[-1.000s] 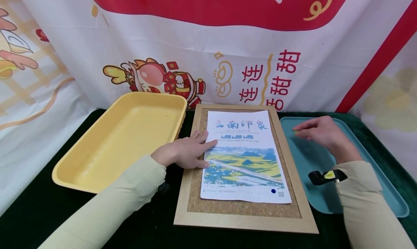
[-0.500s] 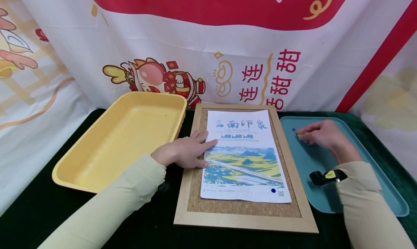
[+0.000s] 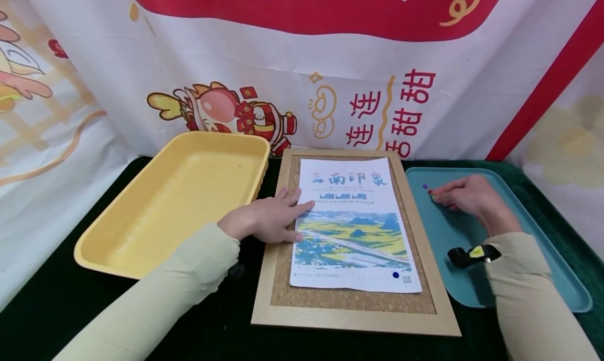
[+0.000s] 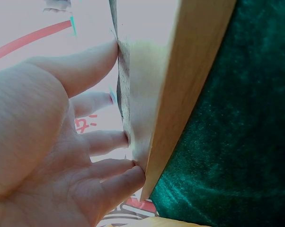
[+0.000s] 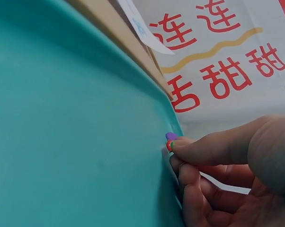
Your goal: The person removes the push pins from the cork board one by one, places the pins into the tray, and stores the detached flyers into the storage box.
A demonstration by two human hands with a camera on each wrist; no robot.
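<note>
My left hand (image 3: 269, 218) lies spread on the left side of the cork board (image 3: 351, 302), fingertips on the printed sheet (image 3: 354, 203). In the left wrist view, the left hand's (image 4: 62, 127) fingers reach over the board's wooden frame (image 4: 142, 90). A dark blue round-headed thumbtack (image 3: 396, 275) sits at the sheet's lower right. Over the far left corner of the blue-green tray (image 3: 453, 293), my right hand (image 3: 472, 199) pinches a small green thumbtack (image 5: 174, 146). Beside its fingertips are a red thumbtack (image 5: 169, 144) and a purple one (image 5: 171, 136); their points are hidden.
A yellow basin (image 3: 174, 203) stands left of the board. Dark green cloth (image 3: 203, 319) covers the table. A printed white and red cloth (image 3: 259, 51) hangs behind everything.
My right hand has shifted slightly right and down over the tray, so the purple thumbtack now shows beyond its fingertips, with red visible beside them. The left hand has stayed in place.
</note>
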